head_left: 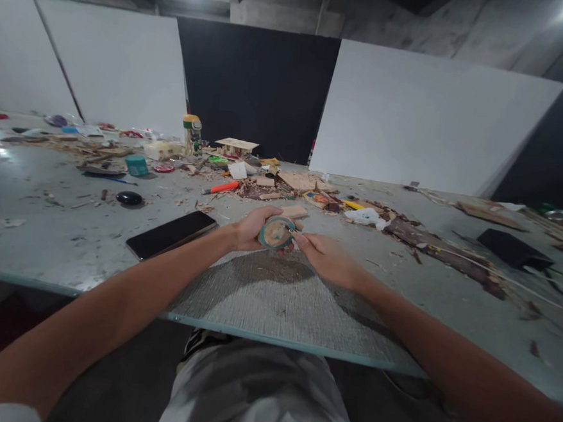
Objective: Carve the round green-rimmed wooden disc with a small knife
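Observation:
My left hand [252,228] is wrapped around a round, shallow disc [276,233] with a teal rim and a tan, patchy face tilted toward me. At the disc's right edge, my right hand [324,256] pinches a small, thin piece [291,231] whose tip touches the face; its kind is too small to make out. Both hands are above the near part of the table, over a grey ribbed mat [255,305]. Just beyond them lies a pale wooden strip [294,210].
A black phone [171,234] lies left of my hands, near a glossy black oval object [129,198]. Wood shavings, an orange-handled tool [224,188] and a teal jar [136,165] are spread farther back. Rough bark [445,258] and a black box-like object [515,248] lie right.

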A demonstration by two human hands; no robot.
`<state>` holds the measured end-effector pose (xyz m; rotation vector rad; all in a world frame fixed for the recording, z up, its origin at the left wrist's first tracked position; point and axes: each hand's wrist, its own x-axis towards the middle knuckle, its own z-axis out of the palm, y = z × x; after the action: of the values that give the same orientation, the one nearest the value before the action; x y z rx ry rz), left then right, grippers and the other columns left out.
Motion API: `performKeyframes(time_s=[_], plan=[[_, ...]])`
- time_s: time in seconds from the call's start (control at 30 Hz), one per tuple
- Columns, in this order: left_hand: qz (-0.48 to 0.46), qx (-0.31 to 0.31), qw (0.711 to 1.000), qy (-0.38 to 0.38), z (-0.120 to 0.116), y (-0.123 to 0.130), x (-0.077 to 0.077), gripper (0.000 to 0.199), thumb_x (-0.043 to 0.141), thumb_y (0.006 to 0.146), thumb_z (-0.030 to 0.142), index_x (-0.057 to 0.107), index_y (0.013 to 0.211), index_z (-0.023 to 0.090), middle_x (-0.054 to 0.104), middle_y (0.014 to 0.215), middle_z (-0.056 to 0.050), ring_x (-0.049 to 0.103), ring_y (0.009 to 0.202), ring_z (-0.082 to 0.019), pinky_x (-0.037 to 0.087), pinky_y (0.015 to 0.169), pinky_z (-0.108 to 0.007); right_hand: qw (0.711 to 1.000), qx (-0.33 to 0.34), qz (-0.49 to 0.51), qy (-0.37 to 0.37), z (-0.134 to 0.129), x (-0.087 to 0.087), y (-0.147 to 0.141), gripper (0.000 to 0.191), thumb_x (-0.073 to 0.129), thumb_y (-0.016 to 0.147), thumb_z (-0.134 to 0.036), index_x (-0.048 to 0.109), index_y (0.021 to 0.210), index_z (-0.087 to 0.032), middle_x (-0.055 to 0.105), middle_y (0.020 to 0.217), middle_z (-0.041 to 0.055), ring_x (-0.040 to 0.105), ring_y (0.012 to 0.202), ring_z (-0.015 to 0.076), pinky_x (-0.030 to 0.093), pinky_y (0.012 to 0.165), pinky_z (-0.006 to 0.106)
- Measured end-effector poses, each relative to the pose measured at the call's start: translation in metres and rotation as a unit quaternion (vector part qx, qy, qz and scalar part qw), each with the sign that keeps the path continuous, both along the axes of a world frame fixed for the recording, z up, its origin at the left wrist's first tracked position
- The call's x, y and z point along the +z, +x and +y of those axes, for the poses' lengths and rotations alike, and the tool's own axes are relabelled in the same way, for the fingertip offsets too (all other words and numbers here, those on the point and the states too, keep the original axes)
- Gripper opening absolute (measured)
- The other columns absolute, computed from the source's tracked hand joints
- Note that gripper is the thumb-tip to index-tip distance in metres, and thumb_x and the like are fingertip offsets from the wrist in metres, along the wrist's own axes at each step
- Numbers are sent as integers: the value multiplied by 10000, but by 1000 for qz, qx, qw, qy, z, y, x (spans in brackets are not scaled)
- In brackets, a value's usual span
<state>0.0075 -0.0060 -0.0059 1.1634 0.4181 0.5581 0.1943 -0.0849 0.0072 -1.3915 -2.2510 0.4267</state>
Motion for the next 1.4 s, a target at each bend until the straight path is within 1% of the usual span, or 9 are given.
performKeyframes(time_s=[0.47, 0.67, 0.73, 0.87, 1.0, 1.07, 1.13, 1.23, 1.4], plan=[[37, 17, 995, 92, -11, 1, 7, 377, 376, 871, 383, 617, 941, 102, 636, 791, -109, 602, 691, -195, 487, 544, -296, 997, 54, 41, -44, -3, -4, 0, 536, 208, 1016, -462, 618, 789, -202, 561, 672, 29, 513, 613, 162, 373, 598, 268], [123, 27, 968, 215, -11, 0, 5, 235, 513, 821, 314, 623, 803, 108, 621, 702, -77, 558, 590, -130, 460, 561, -255, 982, -100, -149, 65, -10, -8, -9, 365, 345, 984, -378, 649, 947, -179, 675, 789, 119, 595, 671, 221, 357, 614, 309], [119, 27, 964, 235, -11, -1, 4, 210, 533, 810, 297, 624, 803, 108, 627, 720, -77, 572, 615, -130, 470, 583, -253, 982, -98, -145, 64, -9, -10, -10, 357, 342, 981, -369, 632, 903, -176, 668, 774, 117, 589, 666, 214, 357, 607, 307], [90, 13, 980, 175, -15, 1, 12, 296, 441, 862, 356, 605, 857, 109, 626, 719, -94, 589, 605, -157, 483, 539, -278, 996, 30, 57, -67, -6, -8, -6, 353, 314, 986, -391, 529, 777, -206, 560, 673, 27, 494, 579, 146, 365, 543, 261], [59, 29, 985, 158, -21, 4, 22, 270, 420, 866, 317, 595, 870, 112, 609, 725, -82, 582, 609, -155, 469, 506, -261, 927, 54, 210, -307, -7, -3, -5, 416, 226, 969, -551, 366, 722, -246, 238, 507, -85, 181, 383, 105, 218, 378, 229], [61, 33, 985, 158, -23, 4, 23, 266, 419, 869, 307, 596, 869, 108, 607, 726, -83, 582, 607, -155, 466, 507, -259, 946, 55, 182, -263, -7, -2, -5, 431, 241, 965, -552, 394, 714, -237, 282, 513, -70, 226, 399, 108, 238, 400, 233], [67, 28, 987, 144, -23, 3, 21, 295, 403, 879, 323, 599, 866, 103, 611, 729, -92, 585, 605, -157, 468, 514, -261, 990, 29, 88, -104, -8, -2, -7, 394, 311, 966, -474, 482, 727, -212, 454, 583, -4, 379, 488, 129, 299, 482, 254], [68, 15, 991, 113, -21, 2, 17, 355, 366, 893, 358, 605, 862, 97, 625, 752, -110, 594, 621, -165, 478, 531, -268, 993, -47, -85, 69, -7, -3, -9, 308, 368, 951, -364, 600, 859, -183, 621, 743, 86, 490, 599, 180, 305, 575, 302], [79, 23, 988, 129, -21, 2, 17, 350, 364, 889, 341, 605, 862, 89, 622, 721, -109, 580, 577, -162, 477, 510, -276, 995, -26, -79, 52, -5, -3, -7, 351, 321, 970, -368, 606, 886, -180, 631, 767, 93, 511, 624, 186, 320, 593, 304]])
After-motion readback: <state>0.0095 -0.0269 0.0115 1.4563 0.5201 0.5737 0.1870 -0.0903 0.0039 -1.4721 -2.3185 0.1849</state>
